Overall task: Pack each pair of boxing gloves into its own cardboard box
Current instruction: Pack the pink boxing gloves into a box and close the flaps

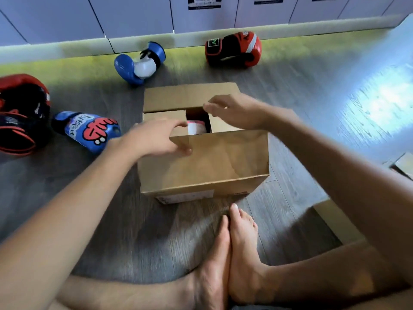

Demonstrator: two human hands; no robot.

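A cardboard box stands on the floor in front of me, its flaps mostly folded in; a pink-and-white glove shows through the gap. My left hand pinches the edge of the near flap. My right hand rests on the far flap's edge, fingers curled over it. A blue glove with a red print lies left of the box, and another blue glove sits beyond it. One red-and-black glove lies at the back, another at the far left.
My bare feet are pressed together just in front of the box. Another cardboard box sits at my right, partly behind my arm, and a cardboard corner shows at the right edge. White cabinets line the back wall.
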